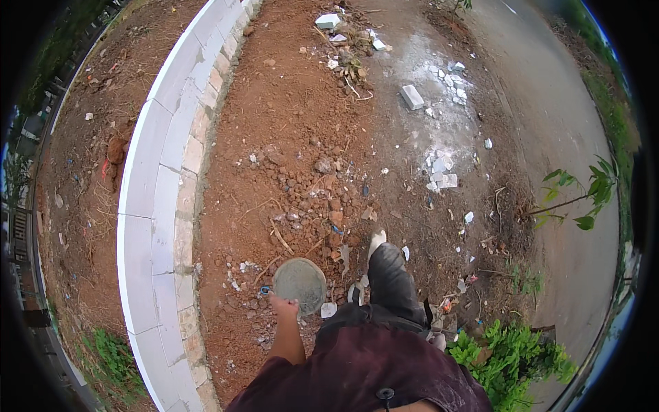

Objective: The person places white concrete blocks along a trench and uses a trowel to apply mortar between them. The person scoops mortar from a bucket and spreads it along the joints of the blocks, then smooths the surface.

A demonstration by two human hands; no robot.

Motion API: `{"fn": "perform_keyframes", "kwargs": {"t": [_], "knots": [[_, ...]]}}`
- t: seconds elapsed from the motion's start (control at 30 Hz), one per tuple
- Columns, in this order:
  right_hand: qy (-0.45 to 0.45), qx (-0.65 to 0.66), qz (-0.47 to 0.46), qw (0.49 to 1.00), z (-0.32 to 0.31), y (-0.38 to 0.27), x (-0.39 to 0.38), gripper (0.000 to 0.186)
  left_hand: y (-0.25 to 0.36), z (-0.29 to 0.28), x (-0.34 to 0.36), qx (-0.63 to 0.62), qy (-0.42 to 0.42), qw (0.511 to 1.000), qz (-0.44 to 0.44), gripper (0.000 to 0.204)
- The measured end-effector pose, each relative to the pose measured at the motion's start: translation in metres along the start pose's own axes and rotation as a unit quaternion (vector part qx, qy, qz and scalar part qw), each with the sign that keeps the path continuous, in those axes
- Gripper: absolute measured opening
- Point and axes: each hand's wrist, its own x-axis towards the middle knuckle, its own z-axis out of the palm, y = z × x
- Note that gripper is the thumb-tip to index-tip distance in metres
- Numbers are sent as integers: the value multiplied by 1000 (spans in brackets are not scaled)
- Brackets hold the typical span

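My left hand (285, 306) is closed at the near left rim of a round grey bucket (300, 285), and its fingers are partly hidden. Seen from above, the bucket's inside is grey and cement-like. A small blue loop (265, 290) shows just left of the rim. The bucket is left of my legs, above reddish soil. My right hand does not show in the picture.
A low wall (147, 185) of pale blocks on a brick base runs along the left. Soil clods (322, 182) lie ahead. White block pieces (412, 97) and rubble are scattered to the right, beside a paved road (570, 123). Leafy plants (511, 357) grow at lower right.
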Motion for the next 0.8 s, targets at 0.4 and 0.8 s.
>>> {"fn": "perform_keyframes", "kwargs": {"t": [0.4, 0.8], "knots": [[-86, 181, 119, 973, 241, -412, 80, 12, 154, 360, -42, -43, 81, 995, 29, 61], [-98, 180, 28, 978, 501, -839, 55, 7, 356, 643, -59, -134, 36, 988, 66, 52]]}}
